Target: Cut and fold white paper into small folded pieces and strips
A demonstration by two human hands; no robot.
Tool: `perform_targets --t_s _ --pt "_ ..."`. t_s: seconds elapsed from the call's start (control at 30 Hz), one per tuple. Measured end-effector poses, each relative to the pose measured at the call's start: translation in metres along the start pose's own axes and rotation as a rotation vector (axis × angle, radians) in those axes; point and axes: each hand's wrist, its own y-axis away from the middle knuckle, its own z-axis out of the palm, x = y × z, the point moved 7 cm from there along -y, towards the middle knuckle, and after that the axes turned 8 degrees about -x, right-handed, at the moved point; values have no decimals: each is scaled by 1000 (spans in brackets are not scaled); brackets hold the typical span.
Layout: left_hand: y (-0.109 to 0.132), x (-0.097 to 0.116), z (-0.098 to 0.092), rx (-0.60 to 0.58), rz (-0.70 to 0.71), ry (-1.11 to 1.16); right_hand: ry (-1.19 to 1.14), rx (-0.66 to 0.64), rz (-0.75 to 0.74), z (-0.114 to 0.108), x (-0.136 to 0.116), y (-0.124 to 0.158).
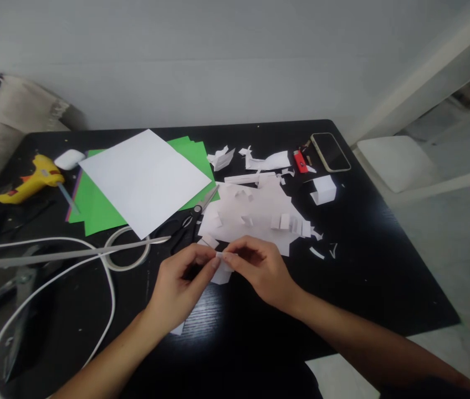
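Both hands meet low in the middle of the view, over the black table. Thumb and fingers of my left hand (185,277) pinch one side of a small piece of white paper (221,271). My right hand (264,269) pinches the same piece from the other side, and the fingertips hide part of it. Just beyond lies a large cut sheet of white paper (255,202) with several small folded strips standing on it. Scissors (197,213) with dark handles lie left of that sheet, blades pointing away. Another bit of white paper (177,329) shows beside my left wrist.
A white square sheet (146,183) rests on green sheets (104,216). Leftward are a yellow glue gun (37,180), a tape roll (112,260) and a white cable (112,299). A phone (330,151), a red lighter (300,160) and paper scraps (268,160) lie toward the back right.
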Motion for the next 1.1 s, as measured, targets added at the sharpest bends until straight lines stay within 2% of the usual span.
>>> perform_targets --t_s 0.23,0.5,0.73,1.1 --pt "-2 5 -1 -18 27 -24 -2 -38 8 5 1 1" --pt "-1 2 -9 93 -17 62 -122 -46 78 4 6 -2" --pt "-2 2 -7 53 -32 143 -96 -25 54 3 3 0" --pt "-1 -1 -9 65 1 81 -160 -39 24 3 3 -3"
